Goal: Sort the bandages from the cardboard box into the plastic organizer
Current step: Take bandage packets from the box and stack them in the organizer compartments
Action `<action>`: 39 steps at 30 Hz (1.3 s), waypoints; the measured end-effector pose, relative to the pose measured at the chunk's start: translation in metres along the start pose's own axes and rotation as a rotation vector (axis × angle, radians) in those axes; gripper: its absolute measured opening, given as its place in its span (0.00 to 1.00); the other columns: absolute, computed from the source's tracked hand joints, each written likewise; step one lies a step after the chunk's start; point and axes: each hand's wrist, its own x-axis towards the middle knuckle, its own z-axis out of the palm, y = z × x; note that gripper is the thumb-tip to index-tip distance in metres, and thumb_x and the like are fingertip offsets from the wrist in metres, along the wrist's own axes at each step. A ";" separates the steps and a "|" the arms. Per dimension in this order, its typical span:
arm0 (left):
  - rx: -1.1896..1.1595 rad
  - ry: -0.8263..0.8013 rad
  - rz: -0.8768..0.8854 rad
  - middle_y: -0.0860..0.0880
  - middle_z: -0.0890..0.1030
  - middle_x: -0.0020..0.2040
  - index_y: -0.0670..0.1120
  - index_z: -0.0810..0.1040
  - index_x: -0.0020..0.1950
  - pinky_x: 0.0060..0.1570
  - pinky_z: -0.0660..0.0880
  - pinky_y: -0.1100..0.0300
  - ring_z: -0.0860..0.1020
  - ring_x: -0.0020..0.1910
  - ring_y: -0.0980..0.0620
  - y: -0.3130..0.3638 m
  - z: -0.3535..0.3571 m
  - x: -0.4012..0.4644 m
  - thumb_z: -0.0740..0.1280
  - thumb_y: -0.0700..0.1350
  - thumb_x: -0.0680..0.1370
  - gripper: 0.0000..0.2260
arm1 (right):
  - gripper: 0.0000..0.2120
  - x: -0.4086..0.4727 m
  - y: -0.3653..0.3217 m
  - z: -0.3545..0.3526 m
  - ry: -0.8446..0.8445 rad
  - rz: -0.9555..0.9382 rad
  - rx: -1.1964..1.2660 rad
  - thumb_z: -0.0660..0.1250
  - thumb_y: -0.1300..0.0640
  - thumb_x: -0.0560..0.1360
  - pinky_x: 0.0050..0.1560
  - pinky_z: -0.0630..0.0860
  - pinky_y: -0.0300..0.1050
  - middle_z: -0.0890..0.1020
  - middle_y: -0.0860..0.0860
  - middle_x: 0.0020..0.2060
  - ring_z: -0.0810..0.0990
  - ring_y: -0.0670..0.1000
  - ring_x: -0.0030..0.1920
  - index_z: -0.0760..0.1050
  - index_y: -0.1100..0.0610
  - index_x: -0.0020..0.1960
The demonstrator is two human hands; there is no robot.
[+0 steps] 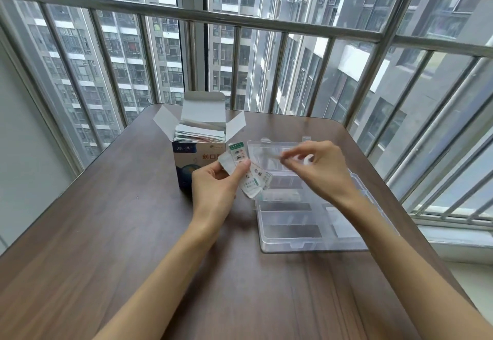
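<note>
Two grips: left hand [216,185] pinches fanned bandages [248,174]; right hand [317,169] pinches one, blurred, directly above the plastic organizer [314,243].

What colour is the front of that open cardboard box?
The cardboard box front is white with red lettering and dark blue at the left and bottom, seen in the head view.

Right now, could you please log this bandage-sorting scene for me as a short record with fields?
Surface: dark brown wooden table
Source: open blue-and-white cardboard box, flaps up, wrapped bandages stacked inside
Destination: clear plastic compartment organizer, lid open, right of the box
Left hand: holds a fanned bunch of white wrapped bandages in front of the box
Right hand: fingers pinch one blurred white bandage above the organizer's far end
Already sorted: one pale strip lies in a middle compartment; others unclear
</note>
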 end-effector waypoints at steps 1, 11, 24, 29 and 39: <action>-0.012 0.020 0.010 0.53 0.84 0.38 0.44 0.83 0.48 0.27 0.69 0.74 0.79 0.33 0.65 0.001 -0.001 0.001 0.72 0.40 0.74 0.04 | 0.03 0.001 0.004 -0.001 -0.061 -0.099 -0.170 0.73 0.56 0.72 0.39 0.71 0.39 0.81 0.43 0.37 0.76 0.45 0.39 0.85 0.51 0.45; 0.034 0.043 0.005 0.51 0.84 0.41 0.43 0.84 0.49 0.28 0.68 0.75 0.80 0.33 0.65 -0.001 -0.006 0.005 0.72 0.41 0.73 0.06 | 0.10 0.020 -0.011 -0.007 -0.620 -0.206 -0.436 0.71 0.65 0.71 0.41 0.78 0.35 0.86 0.47 0.41 0.81 0.40 0.37 0.85 0.52 0.47; -0.022 -0.057 -0.074 0.54 0.85 0.39 0.50 0.83 0.44 0.36 0.73 0.68 0.82 0.40 0.59 0.003 0.000 -0.004 0.74 0.47 0.71 0.04 | 0.08 0.000 -0.025 0.010 -0.400 0.270 0.359 0.75 0.54 0.69 0.35 0.76 0.34 0.85 0.54 0.39 0.82 0.44 0.38 0.82 0.58 0.46; -0.056 -0.147 -0.146 0.56 0.85 0.37 0.50 0.81 0.45 0.30 0.73 0.70 0.81 0.36 0.63 0.006 0.001 -0.004 0.68 0.42 0.76 0.04 | 0.09 0.000 -0.020 0.009 -0.337 0.369 0.460 0.72 0.60 0.72 0.36 0.79 0.35 0.85 0.54 0.40 0.82 0.44 0.37 0.80 0.57 0.52; 0.022 -0.064 -0.068 0.61 0.80 0.27 0.50 0.80 0.41 0.27 0.73 0.70 0.75 0.27 0.66 0.004 -0.007 0.003 0.67 0.38 0.77 0.08 | 0.09 0.024 -0.003 -0.028 -0.648 0.099 -0.157 0.70 0.64 0.73 0.45 0.80 0.37 0.85 0.53 0.44 0.82 0.44 0.41 0.82 0.58 0.53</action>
